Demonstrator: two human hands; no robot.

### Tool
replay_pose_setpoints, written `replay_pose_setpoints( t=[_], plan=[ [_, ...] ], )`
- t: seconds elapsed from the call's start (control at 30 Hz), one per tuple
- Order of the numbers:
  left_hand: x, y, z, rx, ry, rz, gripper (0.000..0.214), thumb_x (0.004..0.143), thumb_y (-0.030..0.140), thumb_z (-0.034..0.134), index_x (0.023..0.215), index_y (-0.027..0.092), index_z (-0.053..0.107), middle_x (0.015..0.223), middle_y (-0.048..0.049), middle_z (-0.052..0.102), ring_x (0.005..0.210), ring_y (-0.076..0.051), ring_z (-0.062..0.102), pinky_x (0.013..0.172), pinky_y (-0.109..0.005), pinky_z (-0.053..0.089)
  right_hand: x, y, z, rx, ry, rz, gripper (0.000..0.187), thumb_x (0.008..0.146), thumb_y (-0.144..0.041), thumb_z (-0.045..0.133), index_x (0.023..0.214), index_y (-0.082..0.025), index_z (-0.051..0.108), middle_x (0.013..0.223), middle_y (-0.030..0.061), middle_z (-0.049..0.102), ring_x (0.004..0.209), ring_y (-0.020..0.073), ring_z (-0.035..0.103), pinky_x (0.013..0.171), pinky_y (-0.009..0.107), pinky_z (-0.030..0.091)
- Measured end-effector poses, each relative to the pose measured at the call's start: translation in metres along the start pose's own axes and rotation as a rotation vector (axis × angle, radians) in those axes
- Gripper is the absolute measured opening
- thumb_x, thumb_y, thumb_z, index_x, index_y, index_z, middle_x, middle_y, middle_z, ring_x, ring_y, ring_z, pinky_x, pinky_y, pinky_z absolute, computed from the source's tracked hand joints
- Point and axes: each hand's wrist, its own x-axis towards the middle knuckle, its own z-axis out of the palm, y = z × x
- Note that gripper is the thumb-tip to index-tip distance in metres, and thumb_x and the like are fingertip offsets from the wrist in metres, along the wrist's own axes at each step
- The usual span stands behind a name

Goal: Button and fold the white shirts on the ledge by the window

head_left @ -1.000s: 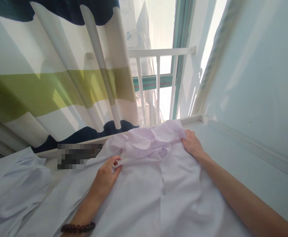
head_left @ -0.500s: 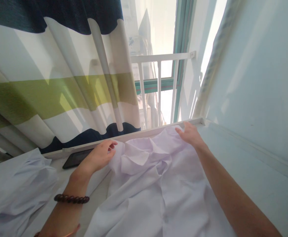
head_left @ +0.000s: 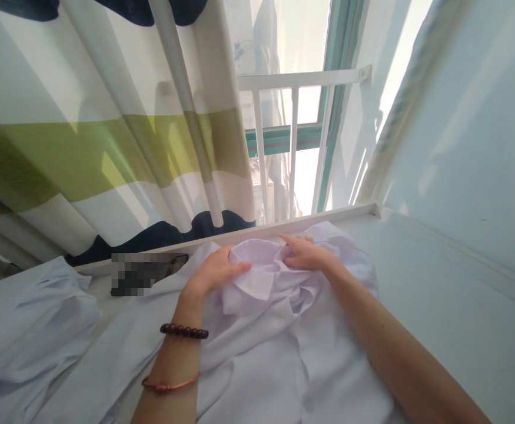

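A white shirt [head_left: 283,353] lies spread on a pale table, its collar [head_left: 257,277] bunched at the far end near the window. My left hand [head_left: 215,274] rests on the left side of the collar, fingers curled onto the cloth. My right hand [head_left: 305,254] lies on the collar's right side, fingers stretched and pressing the fabric. The two hands nearly meet over the collar. A dark bead bracelet [head_left: 184,331] and a thin copper bangle sit on my left wrist.
Another white garment [head_left: 23,330] lies crumpled at the left. A dark phone [head_left: 151,272] sits by the table's far edge. A striped curtain [head_left: 107,129] hangs behind, beside a window with a white railing [head_left: 301,79]. A pale wall [head_left: 469,147] runs along the right.
Both hands have moved inward from the shirt's shoulders to the collar, and now rest close together on it. The view has tilted slightly.
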Motion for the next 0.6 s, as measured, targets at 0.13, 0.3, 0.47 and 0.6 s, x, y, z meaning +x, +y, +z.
replay_pose_setpoints(
  t=[0.13, 0.3, 0.47, 0.6],
  plan=[
    [-0.003, 0.01, -0.01, -0.31, -0.063, 0.071, 0.037, 0.076, 0.04, 0.068, 0.107, 0.02, 0.062, 0.093, -0.0039, 0.071, 0.077, -0.019, 0.068, 0.062, -0.025, 0.051, -0.013, -0.009, -0.04, -0.003, 0.074, 0.002, 0.02, 0.078, -0.029, 0.066, 0.097, -0.025, 0.072, 0.095, 0.0039, 0.07, 0.099, 0.0246, 0.062, 0.098, 0.045, 0.039],
    [-0.008, 0.016, -0.022, -0.328, 0.084, 0.137, 0.03, 0.077, 0.041, 0.07, 0.099, 0.022, 0.064, 0.089, -0.002, 0.074, 0.079, -0.018, 0.069, 0.066, -0.024, 0.052, -0.038, -0.027, -0.084, 0.081, 0.231, -0.077, 0.024, 0.084, -0.046, 0.061, 0.083, -0.025, 0.072, 0.097, 0.0014, 0.068, 0.091, 0.0206, 0.062, 0.089, 0.037, 0.042],
    [-0.014, 0.028, -0.02, -0.209, 0.231, 0.159, 0.026, 0.079, 0.045, 0.066, 0.092, 0.022, 0.069, 0.085, -0.0009, 0.076, 0.073, -0.018, 0.068, 0.062, -0.022, 0.05, -0.049, -0.043, -0.086, 0.174, 0.036, -0.085, 0.047, 0.085, -0.063, 0.053, 0.102, -0.023, 0.069, 0.104, 0.0061, 0.07, 0.091, 0.0227, 0.064, 0.074, 0.031, 0.047],
    [-0.017, 0.036, -0.012, -0.147, 0.283, 0.211, 0.026, 0.08, 0.044, 0.063, 0.092, 0.022, 0.071, 0.086, -0.0022, 0.076, 0.074, -0.019, 0.068, 0.064, -0.024, 0.052, -0.046, -0.052, -0.075, 0.185, -0.018, -0.195, 0.067, 0.079, -0.061, 0.063, 0.135, -0.028, 0.05, 0.127, 0.0073, 0.062, 0.109, 0.0248, 0.06, 0.085, 0.033, 0.047]
  ],
)
